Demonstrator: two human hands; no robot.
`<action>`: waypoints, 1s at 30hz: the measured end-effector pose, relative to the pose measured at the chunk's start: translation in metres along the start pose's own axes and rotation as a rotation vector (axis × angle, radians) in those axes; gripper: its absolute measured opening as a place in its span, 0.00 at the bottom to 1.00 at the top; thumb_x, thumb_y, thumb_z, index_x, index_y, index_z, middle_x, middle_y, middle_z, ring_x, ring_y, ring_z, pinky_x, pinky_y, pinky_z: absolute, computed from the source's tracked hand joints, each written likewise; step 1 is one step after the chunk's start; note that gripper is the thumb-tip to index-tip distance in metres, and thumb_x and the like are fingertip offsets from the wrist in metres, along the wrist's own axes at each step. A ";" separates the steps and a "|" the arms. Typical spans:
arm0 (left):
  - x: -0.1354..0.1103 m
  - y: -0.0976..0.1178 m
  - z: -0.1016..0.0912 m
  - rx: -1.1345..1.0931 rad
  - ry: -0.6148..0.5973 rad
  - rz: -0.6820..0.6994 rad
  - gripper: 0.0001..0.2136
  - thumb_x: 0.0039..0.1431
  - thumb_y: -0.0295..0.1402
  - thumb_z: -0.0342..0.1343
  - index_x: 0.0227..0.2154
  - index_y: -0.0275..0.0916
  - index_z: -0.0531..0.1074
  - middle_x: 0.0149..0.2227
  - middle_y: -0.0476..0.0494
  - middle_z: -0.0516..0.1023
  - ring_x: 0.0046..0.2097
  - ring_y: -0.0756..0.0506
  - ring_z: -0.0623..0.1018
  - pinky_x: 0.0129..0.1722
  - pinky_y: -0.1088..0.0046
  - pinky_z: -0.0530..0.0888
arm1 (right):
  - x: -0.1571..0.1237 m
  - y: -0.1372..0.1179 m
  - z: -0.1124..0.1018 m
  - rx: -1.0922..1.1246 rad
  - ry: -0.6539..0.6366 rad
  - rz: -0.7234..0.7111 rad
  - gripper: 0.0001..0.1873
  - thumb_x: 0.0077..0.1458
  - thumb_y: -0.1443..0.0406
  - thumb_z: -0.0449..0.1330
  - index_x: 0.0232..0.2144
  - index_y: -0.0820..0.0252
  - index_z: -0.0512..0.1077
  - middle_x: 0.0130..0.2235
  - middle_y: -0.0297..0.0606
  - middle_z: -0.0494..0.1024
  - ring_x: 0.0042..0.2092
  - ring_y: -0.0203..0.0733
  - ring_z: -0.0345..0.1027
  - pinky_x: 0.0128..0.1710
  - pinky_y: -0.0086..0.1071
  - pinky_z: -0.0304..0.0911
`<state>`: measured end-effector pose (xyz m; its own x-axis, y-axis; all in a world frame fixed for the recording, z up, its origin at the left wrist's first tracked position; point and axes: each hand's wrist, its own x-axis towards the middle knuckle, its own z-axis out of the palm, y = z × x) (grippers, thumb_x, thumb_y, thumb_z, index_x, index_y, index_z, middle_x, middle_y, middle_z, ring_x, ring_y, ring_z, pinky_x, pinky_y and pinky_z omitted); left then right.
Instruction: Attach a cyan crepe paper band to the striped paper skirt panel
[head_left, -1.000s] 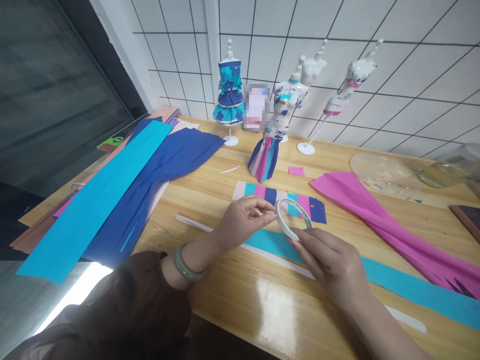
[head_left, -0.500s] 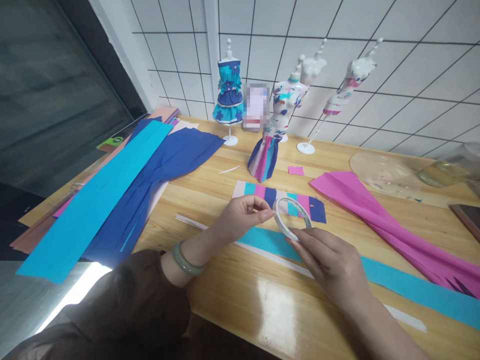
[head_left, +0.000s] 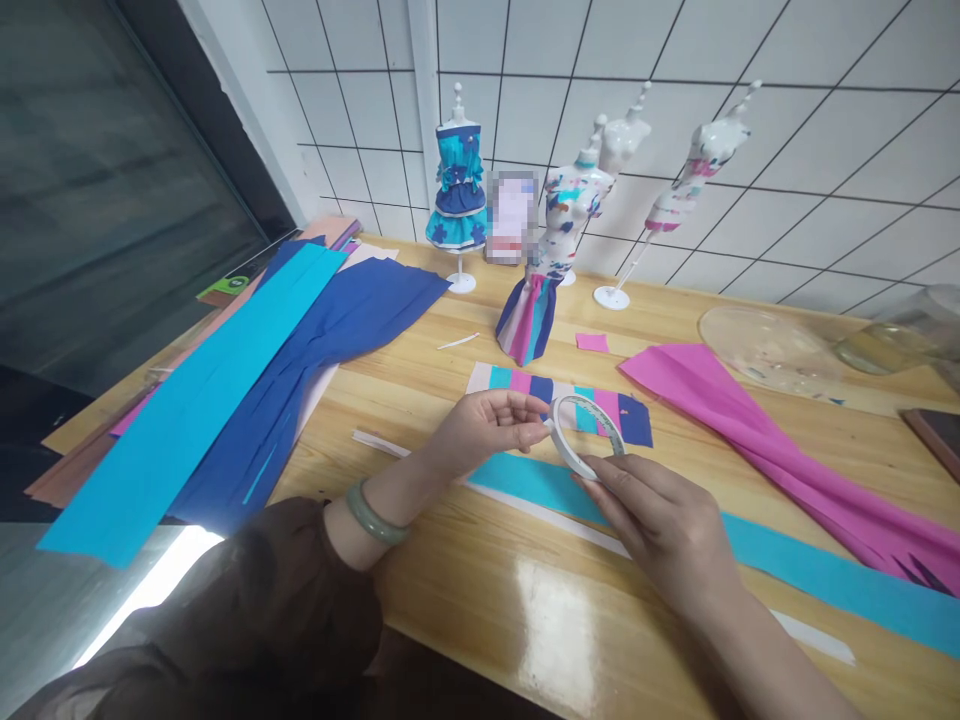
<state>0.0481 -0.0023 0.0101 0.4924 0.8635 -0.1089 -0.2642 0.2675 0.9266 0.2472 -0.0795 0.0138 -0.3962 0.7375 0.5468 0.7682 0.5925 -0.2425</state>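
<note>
My right hand (head_left: pixel 667 510) grips a narrow white roll of tape (head_left: pixel 564 447) by its lower right edge, holding it upright above the table. At the roll's left side is my left hand (head_left: pixel 499 430), thumb and index finger closed on what looks like the tape's loose end. The other fingers are bent. Below the hands lies a long turquoise strip (head_left: pixel 810 560) with a white strip along its near edge. Just behind the roll rests a striped piece (head_left: pixel 501 378) in pale pink, turquoise, pink and navy.
Small dress-form mannequins (head_left: pixel 577 195) stand at the back, one in a blue dress (head_left: pixel 457 185). Turquoise and navy sheets (head_left: pixel 360 310) cover the left side. Pink crepe-like material (head_left: pixel 720 400) lies right, with dark scissor tips (head_left: pixel 921 570) on it. A clear round plate (head_left: pixel 757 345) is behind.
My left index finger has straightened slightly towards the roll, and a small white bit shows at the thumb tip. The right hand and roll are nearly unmoved.
</note>
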 end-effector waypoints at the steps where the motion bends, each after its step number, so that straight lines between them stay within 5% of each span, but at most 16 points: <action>1: 0.000 0.000 0.000 0.001 -0.007 -0.006 0.14 0.42 0.32 0.66 0.33 0.33 0.74 0.26 0.50 0.72 0.28 0.55 0.70 0.29 0.78 0.68 | 0.000 0.000 0.000 -0.001 -0.002 -0.002 0.11 0.57 0.71 0.56 0.43 0.61 0.71 0.34 0.40 0.77 0.35 0.37 0.71 0.32 0.30 0.66; 14: -0.001 -0.001 0.000 0.198 0.029 0.047 0.10 0.46 0.35 0.63 0.28 0.34 0.73 0.23 0.52 0.70 0.26 0.56 0.67 0.27 0.79 0.63 | 0.001 0.000 0.001 -0.012 -0.011 -0.013 0.11 0.55 0.72 0.58 0.41 0.66 0.73 0.34 0.41 0.77 0.35 0.38 0.70 0.33 0.30 0.64; 21: -0.001 -0.002 -0.001 0.301 0.050 0.186 0.08 0.49 0.36 0.61 0.27 0.35 0.72 0.32 0.48 0.71 0.30 0.54 0.68 0.28 0.77 0.64 | 0.005 0.003 -0.002 -0.153 0.020 -0.071 0.14 0.52 0.70 0.61 0.43 0.67 0.72 0.26 0.37 0.75 0.28 0.38 0.58 0.28 0.34 0.57; 30: -0.001 0.010 -0.005 0.182 0.158 0.126 0.10 0.42 0.35 0.65 0.25 0.34 0.73 0.25 0.50 0.73 0.29 0.53 0.70 0.33 0.75 0.67 | 0.003 0.002 -0.008 -0.166 0.108 -0.011 0.11 0.54 0.68 0.60 0.41 0.64 0.71 0.27 0.39 0.75 0.30 0.40 0.66 0.32 0.34 0.61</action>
<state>0.0410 0.0018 0.0176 0.3258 0.9450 -0.0303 -0.1547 0.0849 0.9843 0.2511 -0.0785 0.0212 -0.3556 0.6870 0.6337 0.8399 0.5323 -0.1059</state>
